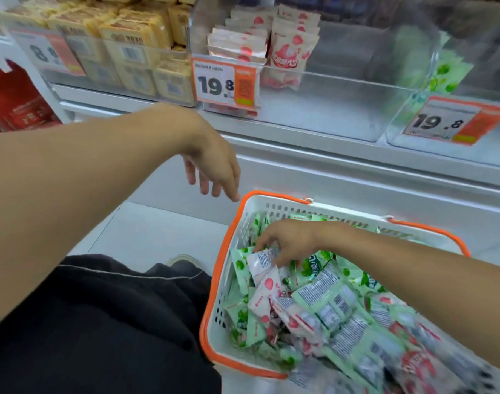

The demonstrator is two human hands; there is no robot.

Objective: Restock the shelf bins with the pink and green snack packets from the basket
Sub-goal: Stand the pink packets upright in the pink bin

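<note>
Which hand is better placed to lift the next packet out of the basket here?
The right hand: its fingers already pinch a pink packet inside the basket. The left hand hangs open above the floor, outside the basket.

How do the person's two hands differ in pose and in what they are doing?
The left hand hangs empty, fingers loose, above the floor beside the basket; the right hand reaches inside it. The right hand pinches a pink packet; the left touches nothing. Both are bare.
</note>
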